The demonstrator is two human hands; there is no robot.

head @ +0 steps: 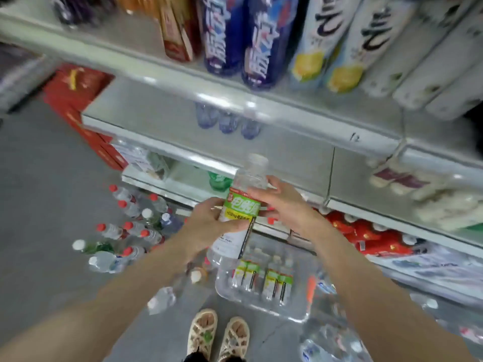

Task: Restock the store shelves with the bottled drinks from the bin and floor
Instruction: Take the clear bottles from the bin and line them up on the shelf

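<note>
Head view: my left hand [211, 220] and right hand [285, 205] both grip the green-label bottle [241, 205], held up before the shelf [167, 121]. Blur hides the fill level, but it is probably heavy and slick, so I'd hold the labelled middle.

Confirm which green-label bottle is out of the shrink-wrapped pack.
The green-label bottle gripped by the left hand and right hand. The others sit inside the shrink-wrapped pack on the floor below.
</note>
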